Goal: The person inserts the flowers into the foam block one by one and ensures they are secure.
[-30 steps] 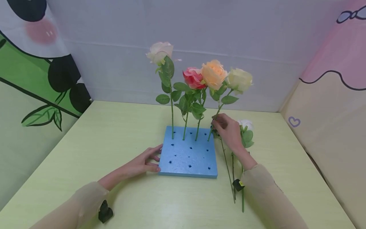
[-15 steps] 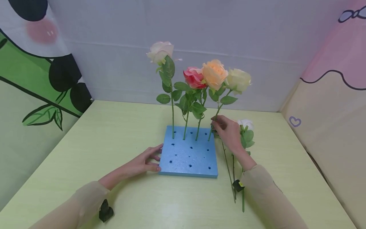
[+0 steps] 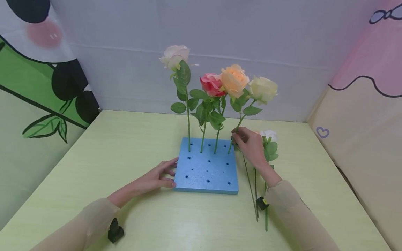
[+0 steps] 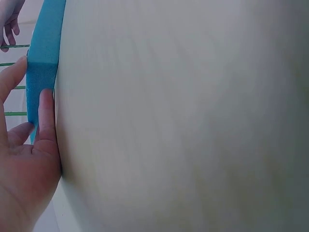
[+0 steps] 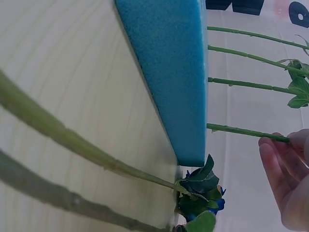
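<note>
My right hand pinches the green stem of a cream rose. That stem stands in a back-row hole of the blue foam board, near its right edge. The right wrist view shows the fingertips on the stem, a little above the foam. My left hand touches the board's left side with fairly straight fingers, and the left wrist view shows this hand against the blue edge. A pale pink rose, a red-pink rose and a peach rose stand upright in the same row.
Several more flowers lie right of the board, among them a white rose, their long stems pointing toward me. Dark blue petals show beside the board in the right wrist view. A pale cloth wall rises behind the table.
The cream rose's head shifts slightly left, then back right, while the right hand keeps its pinch on the stem. The left hand and the board look unmoved.
</note>
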A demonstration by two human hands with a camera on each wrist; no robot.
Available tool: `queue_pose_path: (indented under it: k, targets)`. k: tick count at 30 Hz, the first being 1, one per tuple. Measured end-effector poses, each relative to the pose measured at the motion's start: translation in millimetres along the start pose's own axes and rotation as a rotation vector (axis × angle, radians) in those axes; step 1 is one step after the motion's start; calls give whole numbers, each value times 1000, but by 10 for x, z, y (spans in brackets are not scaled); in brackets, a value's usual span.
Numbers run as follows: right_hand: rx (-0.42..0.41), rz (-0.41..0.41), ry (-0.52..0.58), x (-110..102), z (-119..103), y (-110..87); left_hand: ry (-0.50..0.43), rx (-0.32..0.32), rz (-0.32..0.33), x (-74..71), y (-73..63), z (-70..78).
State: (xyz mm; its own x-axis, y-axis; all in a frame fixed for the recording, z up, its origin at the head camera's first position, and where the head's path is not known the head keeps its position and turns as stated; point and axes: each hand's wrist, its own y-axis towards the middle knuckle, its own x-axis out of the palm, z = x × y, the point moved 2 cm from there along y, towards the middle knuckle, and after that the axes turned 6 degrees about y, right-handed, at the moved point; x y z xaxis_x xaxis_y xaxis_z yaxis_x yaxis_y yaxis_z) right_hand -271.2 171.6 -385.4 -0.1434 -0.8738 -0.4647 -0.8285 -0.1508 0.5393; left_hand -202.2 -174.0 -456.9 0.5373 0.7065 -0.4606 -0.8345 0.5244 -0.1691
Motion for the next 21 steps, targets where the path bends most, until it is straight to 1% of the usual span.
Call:
queue_pose_path:
  k: [8, 15, 21]
  targets:
    - [11, -42, -9, 5, -12, -1, 15, -4, -1, -6, -1, -19]
    - [33, -66, -29, -4, -6, -11, 15, 2, 1, -6, 0, 1]
    - [39, -85, -6, 10, 20, -13, 11, -1, 3, -8, 1, -9]
